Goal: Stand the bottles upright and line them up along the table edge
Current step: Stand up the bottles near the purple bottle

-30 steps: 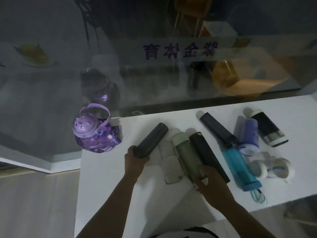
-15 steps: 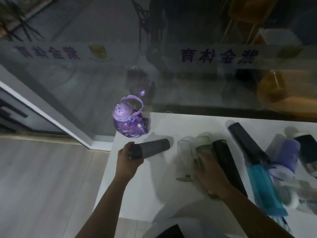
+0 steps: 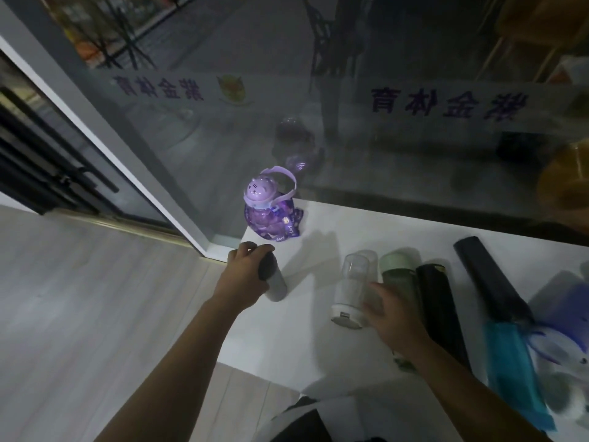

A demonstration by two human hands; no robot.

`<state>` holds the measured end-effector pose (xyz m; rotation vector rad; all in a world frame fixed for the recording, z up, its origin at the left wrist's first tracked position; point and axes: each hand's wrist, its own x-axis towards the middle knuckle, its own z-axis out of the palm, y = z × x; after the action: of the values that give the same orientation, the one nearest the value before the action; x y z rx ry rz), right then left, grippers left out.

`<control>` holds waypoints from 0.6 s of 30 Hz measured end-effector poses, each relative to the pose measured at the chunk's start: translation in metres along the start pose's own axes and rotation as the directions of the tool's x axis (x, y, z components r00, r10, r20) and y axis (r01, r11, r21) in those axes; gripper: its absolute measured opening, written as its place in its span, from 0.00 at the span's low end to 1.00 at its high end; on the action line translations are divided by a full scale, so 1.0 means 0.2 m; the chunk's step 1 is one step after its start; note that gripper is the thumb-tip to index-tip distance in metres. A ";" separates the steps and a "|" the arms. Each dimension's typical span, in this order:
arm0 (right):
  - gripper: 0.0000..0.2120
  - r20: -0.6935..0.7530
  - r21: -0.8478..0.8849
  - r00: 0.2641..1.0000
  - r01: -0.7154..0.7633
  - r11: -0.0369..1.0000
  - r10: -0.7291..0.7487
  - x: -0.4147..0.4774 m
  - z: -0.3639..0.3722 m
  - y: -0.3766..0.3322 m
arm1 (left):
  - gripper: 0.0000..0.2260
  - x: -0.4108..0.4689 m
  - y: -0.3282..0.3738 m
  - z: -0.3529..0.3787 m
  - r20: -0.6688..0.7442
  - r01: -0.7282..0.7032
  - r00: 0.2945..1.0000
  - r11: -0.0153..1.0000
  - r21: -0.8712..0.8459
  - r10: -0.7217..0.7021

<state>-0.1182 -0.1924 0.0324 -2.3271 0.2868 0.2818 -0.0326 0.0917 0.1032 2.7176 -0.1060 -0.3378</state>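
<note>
My left hand (image 3: 244,275) grips the top of a dark grey bottle (image 3: 274,283), which stands nearly upright near the left edge of the white table (image 3: 287,339). A purple cat-lid bottle (image 3: 269,212) stands upright at the table's far left corner. My right hand (image 3: 390,317) reaches over a clear white-based bottle (image 3: 352,287) and a pale green bottle (image 3: 398,275), both lying down; whether it grips either I cannot tell. A black bottle (image 3: 441,311) and a dark-and-teal bottle (image 3: 500,311) lie to the right.
A glass wall (image 3: 382,138) with purple lettering runs along the table's far edge. More bottles (image 3: 564,314), blurred, lie at the right. Pale wooden floor (image 3: 79,314) lies left of the table. Dark clothing (image 3: 296,422) shows at the near edge.
My left hand has swung the dark grey bottle from lying to nearly upright near the left edge. My right hand shifted left toward the clear bottle. The view panned left.
</note>
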 end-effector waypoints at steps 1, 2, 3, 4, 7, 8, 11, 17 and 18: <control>0.24 -0.001 -0.001 1.000 0.004 1.000 -0.004 0.00 0.01 0.02 | 0.34 -0.01 0.00 0.01 0.023 0.000 1.000 1.000 0.010 0.000; 0.25 0.002 -0.004 1.000 0.001 1.000 -0.001 0.00 0.01 0.03 | 0.34 -0.02 0.00 0.01 0.039 -0.005 0.999 1.000 0.019 0.005; 0.25 0.001 -0.001 1.000 0.000 1.000 0.000 0.00 0.01 0.05 | 0.34 -0.02 0.00 0.02 0.047 -0.011 0.999 1.000 0.026 0.010; 0.26 0.000 -0.001 1.000 -0.004 1.000 0.004 0.00 0.02 0.07 | 0.34 -0.02 -0.01 0.02 0.054 -0.013 0.998 0.999 0.032 0.012; 0.25 0.010 0.008 1.000 -0.005 1.000 0.005 -0.01 0.02 0.10 | 0.35 -0.02 0.00 0.01 0.100 -0.008 0.995 0.999 0.047 0.003; 0.25 0.009 0.010 1.000 -0.005 1.000 0.005 -0.02 0.01 0.09 | 0.36 -0.01 0.00 0.00 0.118 0.000 0.993 0.999 0.048 -0.005; 0.24 -0.006 0.007 1.000 -0.005 1.000 0.005 -0.03 0.02 0.10 | 0.38 -0.01 0.01 -0.02 0.166 0.034 0.985 0.998 0.062 -0.044; 0.22 -0.048 0.050 0.999 0.002 0.999 0.001 -0.05 -0.01 0.09 | 0.37 -0.04 0.17 -0.07 0.039 -0.011 0.999 0.981 0.195 0.003; 0.20 -0.044 0.069 0.999 -0.015 0.998 0.018 -0.06 -0.02 0.09 | 0.35 -0.05 0.22 -0.05 -0.049 -0.055 0.997 0.985 0.162 0.064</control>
<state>-0.1339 -0.2067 0.0265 -2.2666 0.3326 0.2244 -0.0417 0.0568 0.1316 2.8735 -0.2078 -0.2478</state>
